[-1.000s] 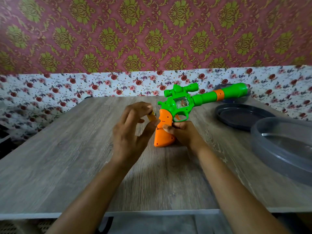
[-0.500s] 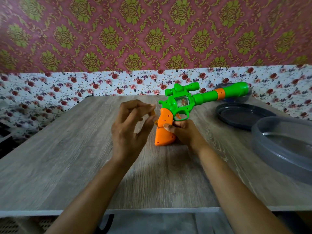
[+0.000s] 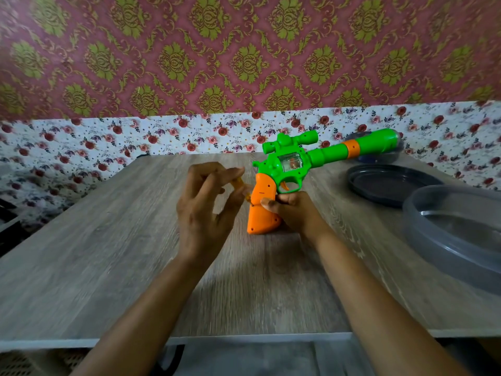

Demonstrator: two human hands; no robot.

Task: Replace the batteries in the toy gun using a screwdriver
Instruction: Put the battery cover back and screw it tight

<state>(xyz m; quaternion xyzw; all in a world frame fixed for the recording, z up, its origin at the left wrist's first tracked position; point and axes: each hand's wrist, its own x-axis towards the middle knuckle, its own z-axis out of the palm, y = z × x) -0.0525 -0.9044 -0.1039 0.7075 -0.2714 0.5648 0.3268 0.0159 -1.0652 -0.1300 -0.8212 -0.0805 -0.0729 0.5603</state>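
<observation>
screwdriver meets the back of the gun's handle

head camera: the toy gun (image 3: 287, 169) stands on its butt near the middle of the table (image 3: 108, 253), just ahead of both hands. its long axis runs from the orange handle (image 3: 261, 213) at the lower left up and away to the green muzzle at the upper right, so the barrel points off over the dark tray (image 3: 390, 185) and the grey tub (image 3: 458, 234) on the right side.

the right hand (image 3: 295, 213) grips the front of the orange handle below the trigger, thumb laid across its side, and props the gun upright. the left hand (image 3: 206, 213) is just beside the handle's rear edge and pinches a small yellow screwdriver (image 3: 240, 184) between thumb and curled fingers, the other fingers fanned loosely. the shaft slants down to the right toward the handle; the tip seems to sit at a screw hole there, though it is too small to be sure.

the battery cover looks closed, so the job is likely at the unscrewing step. the left hand is the nearer one to that screw, and the turn depends on the shaft lining up square with the handle's rear face.
</observation>
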